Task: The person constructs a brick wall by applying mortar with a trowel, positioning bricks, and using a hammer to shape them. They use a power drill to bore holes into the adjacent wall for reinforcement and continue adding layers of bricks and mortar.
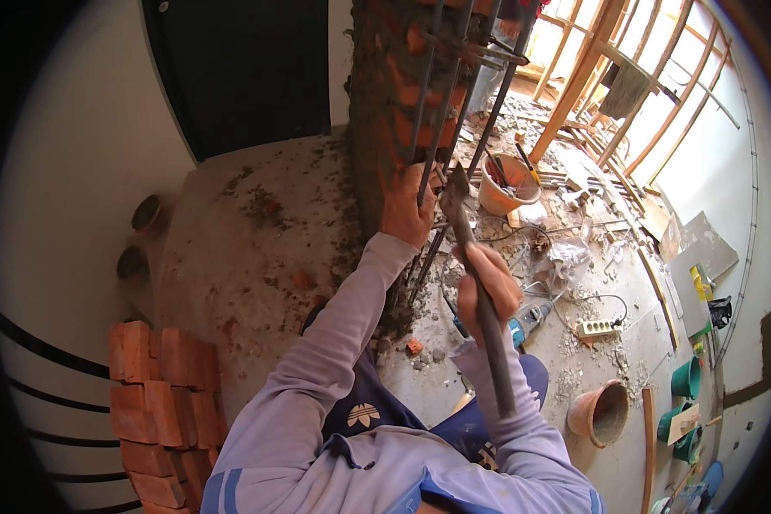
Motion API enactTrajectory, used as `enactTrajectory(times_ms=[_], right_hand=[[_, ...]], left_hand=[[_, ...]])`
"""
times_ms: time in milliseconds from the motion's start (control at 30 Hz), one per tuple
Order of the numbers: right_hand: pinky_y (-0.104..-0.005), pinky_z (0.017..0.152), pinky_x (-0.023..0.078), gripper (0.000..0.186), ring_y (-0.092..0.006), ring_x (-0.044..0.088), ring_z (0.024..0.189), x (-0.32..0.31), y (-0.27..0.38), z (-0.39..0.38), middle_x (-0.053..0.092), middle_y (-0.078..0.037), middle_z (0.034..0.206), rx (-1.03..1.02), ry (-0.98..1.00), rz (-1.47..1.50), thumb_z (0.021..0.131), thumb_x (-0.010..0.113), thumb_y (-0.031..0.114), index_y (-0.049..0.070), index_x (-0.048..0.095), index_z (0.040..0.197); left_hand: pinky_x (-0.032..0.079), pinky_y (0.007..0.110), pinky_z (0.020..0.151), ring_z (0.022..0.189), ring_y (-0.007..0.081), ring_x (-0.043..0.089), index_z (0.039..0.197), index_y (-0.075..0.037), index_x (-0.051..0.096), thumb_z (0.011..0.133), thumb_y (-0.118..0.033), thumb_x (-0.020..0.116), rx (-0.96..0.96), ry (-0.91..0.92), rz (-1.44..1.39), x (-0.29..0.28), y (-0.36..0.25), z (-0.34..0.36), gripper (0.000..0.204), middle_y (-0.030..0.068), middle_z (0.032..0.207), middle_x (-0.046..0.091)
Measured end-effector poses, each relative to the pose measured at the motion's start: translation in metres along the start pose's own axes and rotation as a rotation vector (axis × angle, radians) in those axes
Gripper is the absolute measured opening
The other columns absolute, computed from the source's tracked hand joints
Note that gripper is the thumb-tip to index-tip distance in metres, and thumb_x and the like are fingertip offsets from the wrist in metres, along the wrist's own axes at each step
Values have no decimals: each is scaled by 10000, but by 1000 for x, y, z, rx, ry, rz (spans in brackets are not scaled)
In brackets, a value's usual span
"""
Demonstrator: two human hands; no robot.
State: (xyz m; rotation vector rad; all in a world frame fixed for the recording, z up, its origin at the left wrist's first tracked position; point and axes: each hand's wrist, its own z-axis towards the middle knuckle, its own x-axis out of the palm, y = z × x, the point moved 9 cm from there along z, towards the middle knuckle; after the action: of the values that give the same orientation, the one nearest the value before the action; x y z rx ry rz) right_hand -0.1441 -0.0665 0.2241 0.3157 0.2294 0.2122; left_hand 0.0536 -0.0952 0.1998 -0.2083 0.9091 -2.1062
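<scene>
Right hand (pixel 487 283) closed round mid-shaft of long steel chisel (pixel 480 300), flat tip up near rebar (pixel 441 111) by brick column (pixel 385 94). Left hand (pixel 405 210) clasps one bar. Chisel dark, dusty, flared at tip; likely heavy, rigid, gritty, best held mid-shaft. Floor (pixel 257 248) strewn with mortar rubble.

Left hand's fingers (pixel 400 224) hidden behind rebar (pixel 437 111).

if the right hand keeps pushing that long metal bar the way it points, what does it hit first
Most likely the steel rebar beside the brick column. The right hand holds the metal bar aimed up and slightly left, its tip just by the left hand, which grips a rod. Depth is unclear, so it might pass behind them.
</scene>
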Motion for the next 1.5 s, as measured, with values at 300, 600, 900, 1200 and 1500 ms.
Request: enactTrajectory(times_ms=[300, 600, 900, 1200, 1500], right_hand=[[-372, 770, 565, 338, -331, 708, 853, 12, -13, 5, 667, -283, 973, -29, 3, -19, 819, 569, 83, -97, 633, 1098], [-375, 816, 550, 340, -351, 693, 911, 4, -14, -1, 688, -254, 941, 42, -68, 86, 777, 574, 3, -88, 647, 1097], [-352, 793, 554, 333, -312, 702, 881, 13, -23, 4, 669, -279, 988, 111, -59, 87, 785, 570, 1, -96, 643, 1094], [-357, 799, 552, 340, -321, 700, 878, 15, -29, 8, 670, -280, 982, 127, -93, 63, 776, 567, 8, -94, 647, 1090], [-414, 828, 561, 336, -383, 688, 928, -8, -8, -14, 641, -318, 1030, 75, -35, 124, 838, 530, 22, -95, 605, 1145]], left_hand=[[544, 349, 840, 1051, 310, 663, 1241, 22, 506, 984, -107, 430, -16, -18, 32, -4, -4, 0, 297, 206, 1175, 642], [540, 348, 833, 1062, 320, 659, 1249, 22, 497, 981, -89, 414, -14, 2, 59, -1, -2, 0, 301, 214, 1182, 637], [535, 350, 840, 1077, 330, 651, 1252, 27, 487, 969, -59, 394, -21, 0, 33, -2, 0, 0, 310, 224, 1177, 635], [547, 357, 798, 1049, 325, 663, 1258, 27, 479, 957, -29, 387, -53, 25, 85, 0, 1, 0, 320, 213, 1168, 639], [501, 379, 828, 1033, 326, 623, 1232, -9, 500, 872, 27, 465, -84, -8, -40, 7, 12, -3, 364, 159, 1129, 647]])
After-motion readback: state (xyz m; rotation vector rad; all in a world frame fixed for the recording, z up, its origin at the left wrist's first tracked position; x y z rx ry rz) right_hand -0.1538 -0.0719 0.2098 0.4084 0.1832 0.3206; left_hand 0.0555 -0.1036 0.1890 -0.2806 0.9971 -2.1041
